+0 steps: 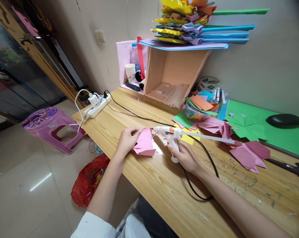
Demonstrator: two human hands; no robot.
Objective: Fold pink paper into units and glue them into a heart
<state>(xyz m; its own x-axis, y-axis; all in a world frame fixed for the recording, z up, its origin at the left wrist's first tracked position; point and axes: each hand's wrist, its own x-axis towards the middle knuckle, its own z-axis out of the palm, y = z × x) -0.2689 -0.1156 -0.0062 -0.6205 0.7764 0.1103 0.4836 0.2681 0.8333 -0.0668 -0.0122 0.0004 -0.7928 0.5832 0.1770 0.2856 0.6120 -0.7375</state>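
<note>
Near the table's front edge, my left hand (128, 141) pinches a folded piece of pink paper (146, 142) by its upper left part. My right hand (185, 154) is wrapped round the handle of a white glue gun (167, 132). The gun's nozzle points left and is close to the paper's upper right edge; whether it touches cannot be made out. A long glue stick (209, 137) juts from the back of the gun. More folded pink paper shapes (250, 155) lie on the right.
On the wooden table (137, 168) are a black cable (132, 113), a power strip (99, 106), a tub of paper scraps (195, 112), green sheets (283, 137), scissors (288, 168) and an open box (174, 72) under paper flowers (176, 23). A pink stool (60, 132) and red bag (83, 185) stand left.
</note>
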